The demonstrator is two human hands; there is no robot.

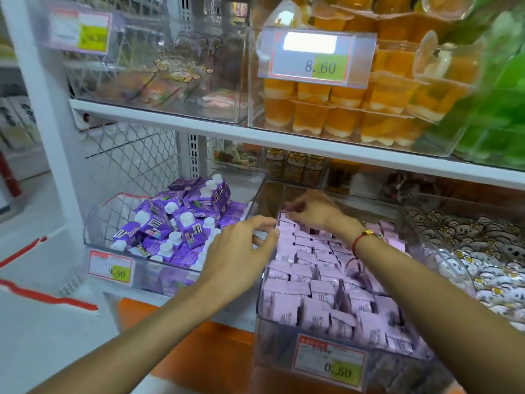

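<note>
Here, a head-cam view in a shop; two bare arms reach into a clear plastic bin (279, 345) set low, centre-right, under a white shelf (284, 142). The bin is packed w/ small pale-pink packets (312, 282), standing on edge in rough rows, crimped tops up, barcodes showing. Right hand (315, 211) is at the bin's back-left corner, fingers curled down and pinching a packet in the rear row; a red cord bracelet (366, 234) sits on that wrist. Left hand (235, 251) hovers at the bin's left rim, fingers spread and loose, tips at the packets' edge, gripping nothing. The packets look light, thin and crinkly, prob. soft inside; the film is likely slippery, so best pinched by the crimped top edge, one or a few at a time; a hard push could topple a row. Left of the bin, purple cartons (176, 223) w/ white caps lie heaped. On the shelf: stacked orange jelly cups (341, 109), glossy, rigid-looking.
</note>
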